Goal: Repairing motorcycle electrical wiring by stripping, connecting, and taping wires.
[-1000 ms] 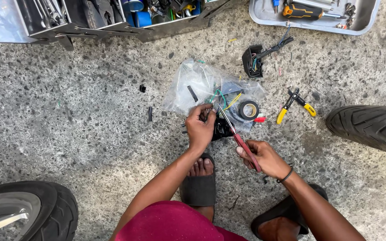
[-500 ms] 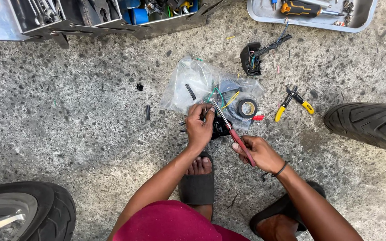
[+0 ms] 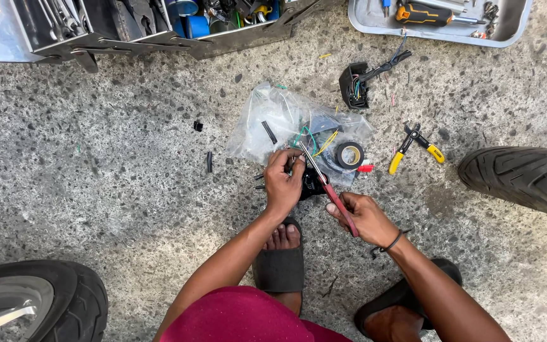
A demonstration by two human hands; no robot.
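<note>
Speckled concrete floor (image 3: 96, 158) carries a clear plastic bag (image 3: 267, 120) at twelve o'clock of the left hand (image 3: 283, 183), which pinches thin wires, while the right hand (image 3: 365, 218) grips red-handled pliers (image 3: 327, 187).

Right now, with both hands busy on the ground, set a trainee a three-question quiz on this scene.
1. True or false: the right hand grips a red-handled tool whose metal tip points at what the left hand pinches.
2. What lies nearest the roll of black tape? A) yellow-handled pliers B) the tyre at the right edge C) the grey tray at the top
3. Fill in: the tape and coloured wires rest on a clear ____ bag.

Key: 1 true; 2 A; 3 plastic.
</note>
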